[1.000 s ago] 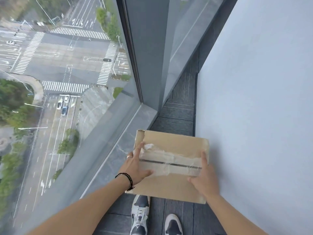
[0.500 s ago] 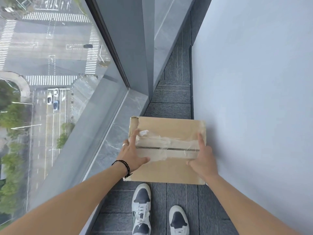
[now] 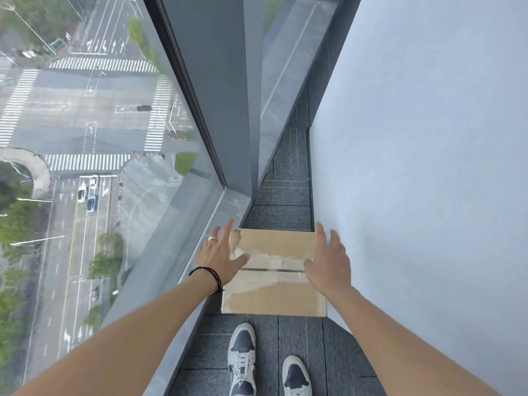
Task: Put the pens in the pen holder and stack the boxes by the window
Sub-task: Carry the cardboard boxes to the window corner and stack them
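Left hand (image 3: 218, 257) and right hand (image 3: 328, 262), fingers spread and released, hover at either side of the cardboard box (image 3: 274, 277), which both gripped half a second ago. Box now lies flat on the carpet floor (image 3: 281, 207), beside the window sill (image 3: 228, 201). Judged: this box is placed; no pens or other boxes visible.

Narrow strip between window and wall.
A tall window (image 3: 108, 138) on the left looks down on a street crossing; a grey sill (image 3: 197, 252) runs below it, dark carpet tiles (image 3: 285, 195) cover the floor, a pale wall (image 3: 428, 167) stands right.
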Tool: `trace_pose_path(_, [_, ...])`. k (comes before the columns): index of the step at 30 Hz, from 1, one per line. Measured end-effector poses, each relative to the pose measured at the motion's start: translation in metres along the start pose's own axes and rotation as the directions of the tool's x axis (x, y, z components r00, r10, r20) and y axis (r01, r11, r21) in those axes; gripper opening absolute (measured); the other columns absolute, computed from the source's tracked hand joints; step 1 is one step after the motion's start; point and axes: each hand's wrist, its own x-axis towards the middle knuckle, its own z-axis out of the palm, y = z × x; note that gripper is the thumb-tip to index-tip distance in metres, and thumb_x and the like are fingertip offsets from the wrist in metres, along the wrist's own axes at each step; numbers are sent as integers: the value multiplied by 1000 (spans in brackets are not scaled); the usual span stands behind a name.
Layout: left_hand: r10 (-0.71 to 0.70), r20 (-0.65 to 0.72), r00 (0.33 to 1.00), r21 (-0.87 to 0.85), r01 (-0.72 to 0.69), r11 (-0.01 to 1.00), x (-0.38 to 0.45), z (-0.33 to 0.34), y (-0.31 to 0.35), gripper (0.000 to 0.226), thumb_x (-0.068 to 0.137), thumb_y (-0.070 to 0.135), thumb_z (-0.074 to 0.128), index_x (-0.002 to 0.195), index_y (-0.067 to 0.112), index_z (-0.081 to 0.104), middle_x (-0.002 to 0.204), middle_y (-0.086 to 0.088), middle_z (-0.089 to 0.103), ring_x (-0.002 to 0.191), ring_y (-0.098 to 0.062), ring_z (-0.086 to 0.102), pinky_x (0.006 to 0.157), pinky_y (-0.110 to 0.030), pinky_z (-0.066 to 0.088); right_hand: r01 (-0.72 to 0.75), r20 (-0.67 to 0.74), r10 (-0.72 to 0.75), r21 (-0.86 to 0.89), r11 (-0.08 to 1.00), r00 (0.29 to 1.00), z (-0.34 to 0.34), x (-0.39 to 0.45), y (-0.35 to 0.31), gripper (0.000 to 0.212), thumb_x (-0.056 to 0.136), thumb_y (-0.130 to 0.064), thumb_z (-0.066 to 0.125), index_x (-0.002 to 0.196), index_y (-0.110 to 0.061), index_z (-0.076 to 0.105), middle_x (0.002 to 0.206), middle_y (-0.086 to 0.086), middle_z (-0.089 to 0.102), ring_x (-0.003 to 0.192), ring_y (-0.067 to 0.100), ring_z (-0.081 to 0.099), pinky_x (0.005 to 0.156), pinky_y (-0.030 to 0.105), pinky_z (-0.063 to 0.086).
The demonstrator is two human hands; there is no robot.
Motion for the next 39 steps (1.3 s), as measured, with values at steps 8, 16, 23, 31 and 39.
trace_pose_path(8, [-37, -95, 995, -210, 16, 977, -120, -116, 85, 93, 86, 56, 61, 157, 36, 5, 160, -19, 24, 141, -33, 37, 112, -46, 35, 148, -70, -142, 83, 985, 987, -125, -124, -69, 87, 92, -18, 55, 165, -27, 8, 166, 15, 23, 145, 37, 35, 113, 50, 40])
trace_pose_path(16, [-124, -315, 941, -362, 2, 932, -254, -156, 131, 82, 93, 47, 58, 158, 31, 10, 159, -10, 27, 141, -31, 38, 110, -43, 33, 450, -87, -446, 40, 892, 891, -188, -227, -98, 80, 97, -19, 55, 165, -25, 12, 167, 11, 24, 151, 33, 28, 118, 48, 33])
trace_pose_path(23, [-357, -500, 789, -494, 78, 866, -402, -141, 113, 71, 98, 34, 55, 158, 30, 17, 162, -2, 28, 145, -26, 32, 114, -40, 28, 741, -10, -743, -51, 669, 670, -192, -326, -128, 75, 100, -19, 52, 165, -26, 13, 166, 8, 28, 149, 32, 31, 118, 48, 34])
trace_pose_path(31, [-683, -567, 460, -656, 249, 713, -581, -106, 27, 70, 96, 45, 53, 156, 31, 20, 154, -3, 42, 137, -26, 45, 110, -41, 38, 946, 177, -930, -99, 309, 322, -121, -487, -158, 67, 101, -25, 48, 163, -23, 22, 161, 9, 37, 144, 32, 37, 115, 46, 38])
trace_pose_path(39, [-872, -477, 112, -797, 364, 482, -815, 28, -39, 70, 91, 50, 50, 154, 33, 23, 150, -1, 47, 136, -26, 44, 112, -45, 35, 993, 372, -928, -98, -64, -24, 10, -698, -124, 65, 102, -28, 48, 162, -22, 25, 158, 11, 42, 140, 33, 42, 110, 47, 41])
